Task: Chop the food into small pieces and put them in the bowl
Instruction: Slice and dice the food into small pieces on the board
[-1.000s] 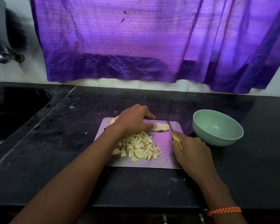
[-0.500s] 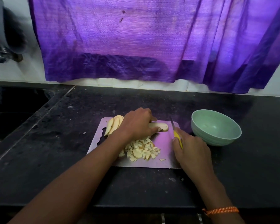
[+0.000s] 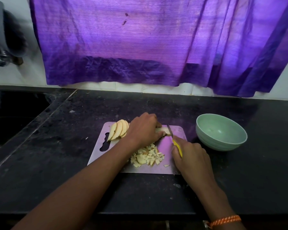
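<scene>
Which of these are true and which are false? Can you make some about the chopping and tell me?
1. The green bowl has chopped pieces in it. False: it is empty.
2. The right hand holds a yellow-handled knife. True.
3. The small pieces lie on the cutting board. True.
4. The left hand rests on the bowl. False: it holds down a slice on the board.
5. Uncut slices sit at the board's far left. True.

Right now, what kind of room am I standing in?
Most likely a home kitchen. A dark stone countertop holds a cutting board with chopped food, a green bowl sits beside it, and what looks like a sink is set in at the left.
</scene>
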`<action>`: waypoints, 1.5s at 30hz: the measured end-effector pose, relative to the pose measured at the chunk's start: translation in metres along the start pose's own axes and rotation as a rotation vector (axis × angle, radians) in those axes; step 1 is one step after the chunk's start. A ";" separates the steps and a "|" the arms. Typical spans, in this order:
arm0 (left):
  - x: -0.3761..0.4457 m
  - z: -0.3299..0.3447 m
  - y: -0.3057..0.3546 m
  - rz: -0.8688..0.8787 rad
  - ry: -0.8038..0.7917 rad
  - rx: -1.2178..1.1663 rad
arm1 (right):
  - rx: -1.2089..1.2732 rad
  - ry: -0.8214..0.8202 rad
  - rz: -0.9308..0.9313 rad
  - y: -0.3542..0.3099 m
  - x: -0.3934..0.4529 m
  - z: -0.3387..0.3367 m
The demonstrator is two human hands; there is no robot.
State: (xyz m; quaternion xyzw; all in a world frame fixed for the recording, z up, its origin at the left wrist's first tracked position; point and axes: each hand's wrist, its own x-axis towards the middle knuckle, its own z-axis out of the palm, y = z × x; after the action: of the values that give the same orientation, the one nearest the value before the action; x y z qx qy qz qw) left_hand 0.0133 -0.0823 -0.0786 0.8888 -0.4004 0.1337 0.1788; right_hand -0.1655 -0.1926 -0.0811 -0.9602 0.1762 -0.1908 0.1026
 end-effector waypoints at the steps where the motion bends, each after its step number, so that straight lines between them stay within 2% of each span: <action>1: 0.000 0.001 0.000 -0.004 -0.001 -0.002 | -0.002 -0.008 0.001 0.000 0.001 0.000; 11: 0.000 0.002 0.004 -0.060 0.032 0.037 | 0.040 -0.033 -0.005 0.000 0.003 -0.002; 22: -0.002 0.003 0.006 -0.067 0.069 0.146 | 0.100 0.003 0.003 0.012 -0.035 -0.007; 28: 0.000 -0.001 -0.001 -0.050 0.021 0.039 | 0.203 0.092 -0.031 0.010 -0.027 -0.007; 35: 0.000 0.001 -0.002 -0.023 0.015 0.019 | 0.055 0.005 -0.032 -0.002 0.002 -0.002; 45: 0.006 0.017 -0.013 -0.093 -0.023 -0.055 | -0.036 -0.036 -0.047 -0.014 0.012 -0.003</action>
State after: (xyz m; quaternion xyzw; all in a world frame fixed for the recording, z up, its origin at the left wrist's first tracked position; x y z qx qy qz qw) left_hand 0.0287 -0.0856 -0.0947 0.9025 -0.3644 0.1040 0.2046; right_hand -0.1515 -0.1848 -0.0709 -0.9691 0.1551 -0.1724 0.0840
